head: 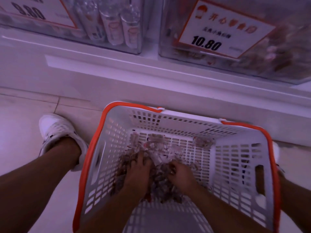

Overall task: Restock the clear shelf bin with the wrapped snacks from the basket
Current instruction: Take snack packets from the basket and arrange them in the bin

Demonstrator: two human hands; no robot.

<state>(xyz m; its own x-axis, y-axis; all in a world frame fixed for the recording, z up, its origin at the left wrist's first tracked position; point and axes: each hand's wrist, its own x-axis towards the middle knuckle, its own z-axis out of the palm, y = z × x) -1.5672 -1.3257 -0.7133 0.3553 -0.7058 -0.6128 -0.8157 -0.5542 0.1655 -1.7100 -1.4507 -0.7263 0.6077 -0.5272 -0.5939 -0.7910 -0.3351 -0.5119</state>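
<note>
A dim shop aisle, pale tiled floor (25, 148), with a white shelf (117, 71) running across the far side of my view. On it stand two clear bins: the far-left one (107, 27) holds upright tubes, and the far-right clear shelf bin (269, 52), behind a price card (218, 29) reading 10.80, looks partly filled with small wrapped pieces, though it is blurred. The orange-rimmed white basket (235, 157) sits on the floor right against the shelf base, between my feet — a white shoe (55, 130) shows at its left.

Both hands are down in the basket on the heap of wrapped snacks (156, 148). My left hand (139, 170) lies fingers spread and pressed into the pile; my right hand (180, 170) has its fingers curled into the wrappers, seemingly gathering a clump, though blur hides the exact hold.

What matters next: the bin lies up, far and to the right of both hands, so the right hand is nearer — I judge the scoop still in progress.
</note>
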